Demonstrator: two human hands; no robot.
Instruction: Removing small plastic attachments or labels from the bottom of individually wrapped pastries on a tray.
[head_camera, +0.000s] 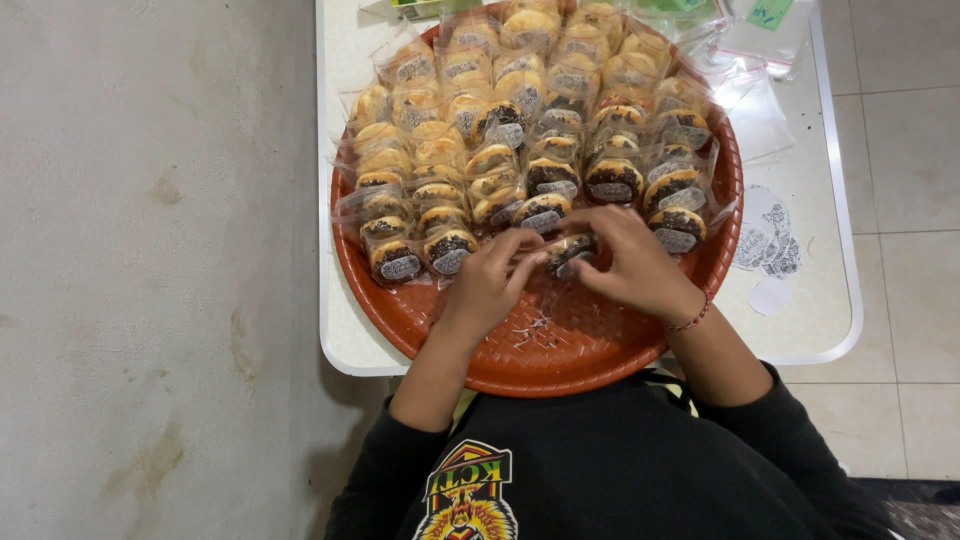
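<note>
The wrapped cookie (570, 252), pinched from both sides between my left hand (487, 283) and right hand (630, 262) over the orange tray (590, 350), looks light, crumbly and slippery-wrapped to me, best held by its edges.

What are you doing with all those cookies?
A person's left hand and right hand together hold one small clear-wrapped chocolate-topped cookie over the round orange woven plastic tray. Rows of similar wrapped cookies fill the tray's far part. The tray sits on a white table.
</note>
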